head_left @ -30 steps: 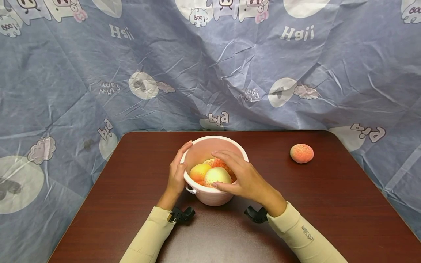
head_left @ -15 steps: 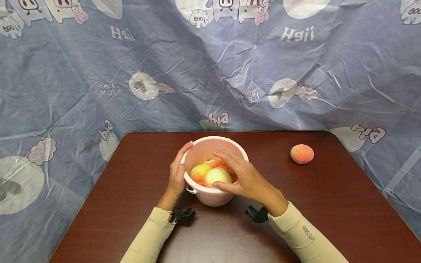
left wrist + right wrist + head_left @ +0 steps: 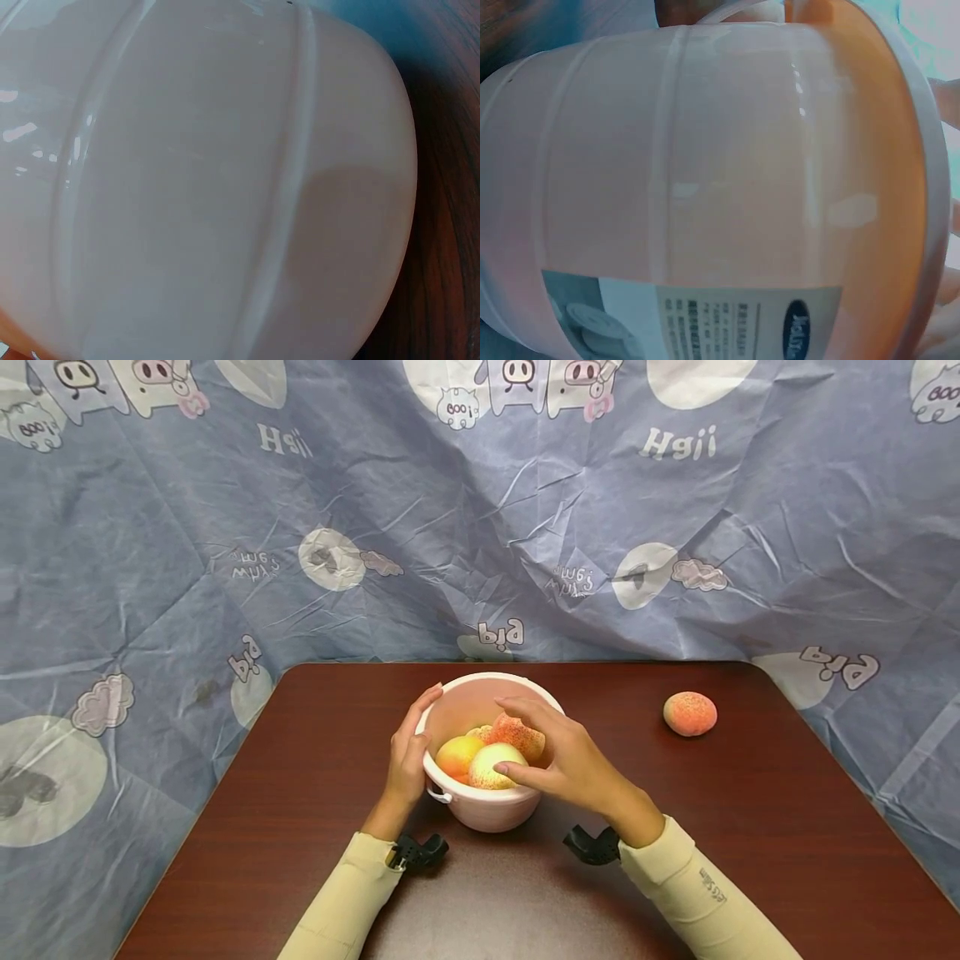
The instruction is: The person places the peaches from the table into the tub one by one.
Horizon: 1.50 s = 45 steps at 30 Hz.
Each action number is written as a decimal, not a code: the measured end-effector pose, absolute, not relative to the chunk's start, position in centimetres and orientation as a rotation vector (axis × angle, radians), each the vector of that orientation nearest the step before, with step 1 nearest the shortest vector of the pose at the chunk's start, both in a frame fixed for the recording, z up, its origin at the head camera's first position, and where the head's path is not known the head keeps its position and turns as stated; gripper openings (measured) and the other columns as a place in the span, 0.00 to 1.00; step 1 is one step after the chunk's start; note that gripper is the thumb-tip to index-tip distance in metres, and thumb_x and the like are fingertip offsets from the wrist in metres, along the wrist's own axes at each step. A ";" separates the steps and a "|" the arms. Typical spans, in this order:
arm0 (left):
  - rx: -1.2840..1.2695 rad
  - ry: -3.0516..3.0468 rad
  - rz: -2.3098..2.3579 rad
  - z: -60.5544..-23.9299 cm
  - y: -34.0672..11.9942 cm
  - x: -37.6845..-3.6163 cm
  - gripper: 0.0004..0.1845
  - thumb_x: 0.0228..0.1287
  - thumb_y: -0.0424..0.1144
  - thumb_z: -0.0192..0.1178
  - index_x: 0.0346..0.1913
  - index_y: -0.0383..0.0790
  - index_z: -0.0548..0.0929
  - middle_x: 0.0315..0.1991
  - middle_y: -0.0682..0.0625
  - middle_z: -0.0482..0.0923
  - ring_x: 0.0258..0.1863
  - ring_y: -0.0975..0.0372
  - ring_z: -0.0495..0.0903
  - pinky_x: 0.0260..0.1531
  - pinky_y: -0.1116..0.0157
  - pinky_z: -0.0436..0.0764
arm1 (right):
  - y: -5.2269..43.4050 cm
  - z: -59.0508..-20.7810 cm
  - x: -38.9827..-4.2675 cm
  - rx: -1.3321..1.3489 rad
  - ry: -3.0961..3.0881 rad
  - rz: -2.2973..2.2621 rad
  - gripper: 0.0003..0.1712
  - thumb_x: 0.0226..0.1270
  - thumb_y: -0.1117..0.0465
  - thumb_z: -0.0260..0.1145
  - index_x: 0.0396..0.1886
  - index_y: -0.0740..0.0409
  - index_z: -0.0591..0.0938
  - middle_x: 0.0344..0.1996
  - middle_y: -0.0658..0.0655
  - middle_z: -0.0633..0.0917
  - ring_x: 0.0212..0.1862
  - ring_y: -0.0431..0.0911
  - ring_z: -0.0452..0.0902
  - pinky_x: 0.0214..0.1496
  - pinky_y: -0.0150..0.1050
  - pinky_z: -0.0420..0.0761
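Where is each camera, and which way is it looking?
Head: worn up high, looking down at the table, bucket, left hand and right hand; both sleeves show.
Left wrist: pressed close to the bucket's side; no body shows.
Right wrist: facing the bucket's labelled side; a fingertip at the edge.
All share the bucket.
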<state>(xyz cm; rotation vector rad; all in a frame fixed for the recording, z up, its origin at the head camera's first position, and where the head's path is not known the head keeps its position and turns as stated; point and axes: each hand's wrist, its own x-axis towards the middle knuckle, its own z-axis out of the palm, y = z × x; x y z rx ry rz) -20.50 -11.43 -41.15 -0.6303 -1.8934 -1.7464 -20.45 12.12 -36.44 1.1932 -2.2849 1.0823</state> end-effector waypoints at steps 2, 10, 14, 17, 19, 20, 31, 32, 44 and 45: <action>-0.626 -1.892 -1.743 -41.1 -11.4 -20.5 0.31 0.53 0.22 0.37 0.63 0.22 0.69 0.64 0.30 0.67 0.66 0.41 0.64 0.67 0.63 0.62 | 12.3 -36.4 -20.5 1.181 -2.288 1.105 0.42 0.50 0.53 0.77 0.66 0.52 0.72 0.62 0.51 0.76 0.62 0.45 0.72 0.63 0.41 0.71; -0.614 -1.890 -1.740 -41.2 -11.5 -20.6 0.31 0.52 0.22 0.37 0.62 0.21 0.69 0.63 0.28 0.67 0.65 0.40 0.64 0.66 0.64 0.62 | 13.0 -36.1 -20.7 1.115 -2.295 1.131 0.42 0.49 0.55 0.77 0.66 0.51 0.72 0.59 0.52 0.78 0.60 0.47 0.74 0.62 0.40 0.71; -0.615 -1.894 -1.748 -41.2 -11.5 -20.5 0.31 0.52 0.22 0.37 0.62 0.21 0.69 0.63 0.29 0.67 0.66 0.40 0.64 0.67 0.63 0.61 | 13.5 -35.9 -20.6 1.089 -2.304 1.138 0.40 0.51 0.54 0.76 0.66 0.47 0.72 0.57 0.49 0.78 0.40 0.43 0.78 0.40 0.35 0.79; -0.624 -1.891 -1.752 -41.3 -11.4 -20.5 0.31 0.52 0.22 0.36 0.62 0.21 0.69 0.64 0.28 0.66 0.66 0.40 0.64 0.67 0.63 0.61 | 14.0 -35.8 -20.8 1.078 -2.308 1.133 0.41 0.51 0.54 0.76 0.67 0.45 0.71 0.58 0.47 0.77 0.41 0.42 0.78 0.42 0.35 0.79; -0.630 -1.886 -1.749 -41.2 -11.3 -20.5 0.31 0.52 0.23 0.36 0.62 0.20 0.68 0.64 0.29 0.67 0.66 0.40 0.63 0.67 0.63 0.61 | 14.3 -35.7 -20.9 1.072 -2.310 1.127 0.41 0.51 0.54 0.76 0.67 0.45 0.71 0.59 0.45 0.76 0.52 0.44 0.77 0.54 0.38 0.76; -0.634 -1.881 -1.750 -41.2 -11.3 -20.5 0.31 0.52 0.22 0.36 0.62 0.20 0.68 0.64 0.30 0.67 0.66 0.40 0.63 0.67 0.63 0.61 | 14.4 -35.6 -21.0 1.068 -2.310 1.124 0.42 0.51 0.54 0.76 0.67 0.44 0.71 0.59 0.44 0.76 0.58 0.45 0.74 0.59 0.40 0.73; -0.625 -1.890 -1.757 -41.2 -11.6 -20.5 0.31 0.51 0.21 0.36 0.63 0.22 0.69 0.64 0.29 0.66 0.67 0.41 0.63 0.67 0.64 0.61 | 15.7 -35.3 -21.6 1.048 -2.272 1.149 0.41 0.50 0.59 0.77 0.67 0.48 0.72 0.61 0.46 0.75 0.60 0.45 0.73 0.62 0.39 0.72; -0.627 -1.891 -1.753 -41.2 -11.5 -20.5 0.31 0.51 0.21 0.36 0.63 0.22 0.69 0.64 0.30 0.66 0.67 0.41 0.63 0.67 0.63 0.61 | 15.9 -35.3 -21.7 1.042 -2.270 1.147 0.41 0.50 0.59 0.76 0.66 0.50 0.72 0.61 0.47 0.76 0.60 0.45 0.73 0.62 0.39 0.72; -0.636 -1.861 -1.774 -41.2 -11.3 -20.5 0.31 0.51 0.21 0.36 0.62 0.20 0.68 0.64 0.27 0.66 0.66 0.39 0.63 0.67 0.62 0.61 | 18.5 -35.7 -22.3 0.896 -2.327 1.147 0.39 0.52 0.58 0.75 0.66 0.45 0.72 0.60 0.46 0.76 0.59 0.47 0.73 0.60 0.43 0.72; -0.635 -1.861 -1.777 -41.2 -11.3 -20.5 0.31 0.51 0.22 0.36 0.62 0.19 0.68 0.64 0.27 0.66 0.66 0.39 0.63 0.67 0.63 0.61 | 18.7 -35.8 -22.4 0.883 -2.333 1.157 0.39 0.53 0.58 0.75 0.66 0.45 0.73 0.60 0.46 0.76 0.59 0.46 0.73 0.60 0.44 0.72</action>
